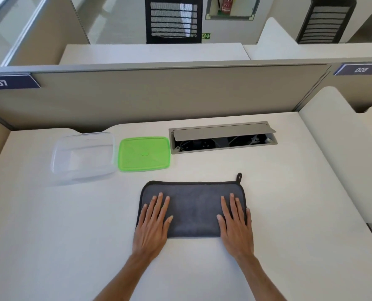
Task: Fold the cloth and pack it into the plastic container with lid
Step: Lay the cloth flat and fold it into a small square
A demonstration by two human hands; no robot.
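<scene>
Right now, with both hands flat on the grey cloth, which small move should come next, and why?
Probably fold the cloth once more, left hand carrying its end over toward the right hand. It lies as a wide rectangle, seemingly wider than the clear container, which waits open beside its green lid.

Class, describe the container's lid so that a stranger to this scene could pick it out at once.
On the white desk, look left of the open grey cable hatch. The flat, square, bright green plastic lid lies there, beside the clear plastic container. It is the only green thing on the desk.
</scene>
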